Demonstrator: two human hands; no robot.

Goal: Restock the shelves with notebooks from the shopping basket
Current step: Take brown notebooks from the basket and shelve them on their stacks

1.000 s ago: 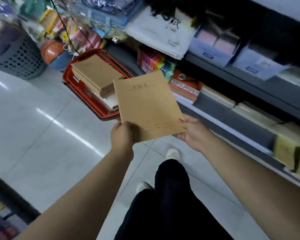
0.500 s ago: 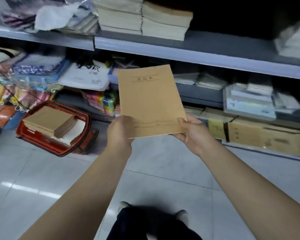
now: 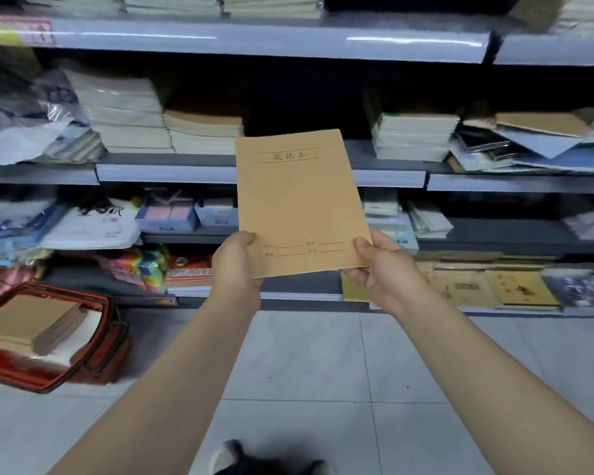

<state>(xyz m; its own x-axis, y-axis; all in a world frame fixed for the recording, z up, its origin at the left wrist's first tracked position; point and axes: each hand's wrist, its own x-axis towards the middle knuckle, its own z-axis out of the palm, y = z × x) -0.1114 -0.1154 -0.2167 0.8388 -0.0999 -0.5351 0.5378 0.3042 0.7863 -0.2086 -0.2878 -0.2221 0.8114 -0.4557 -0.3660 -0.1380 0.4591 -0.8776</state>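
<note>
I hold a tan kraft-cover notebook [image 3: 299, 200] upright in front of the shelves. My left hand [image 3: 235, 265] grips its lower left corner and my right hand [image 3: 381, 269] grips its lower right corner. Behind the notebook's top edge lies a dark gap on the middle shelf [image 3: 220, 171], between a stack of tan-covered notebooks [image 3: 204, 132] on the left and a white stack [image 3: 414, 137] on the right. The red shopping basket [image 3: 108, 341] sits on the floor at lower left with more tan notebooks [image 3: 24, 320] piled inside.
Shelves of stationery fill the view: an upper shelf [image 3: 271, 39] with paper stacks, lower shelves with boxes, a copy-paper pack [image 3: 189, 269] and yellow books [image 3: 522, 287]. A loose pile of books [image 3: 515, 145] sits at mid right. Grey floor tiles [image 3: 306, 365] lie below my arms.
My view has swung up and right from the basket to face the shelves. The notebook has risen with both hands still on it, now level with the middle shelf.
</note>
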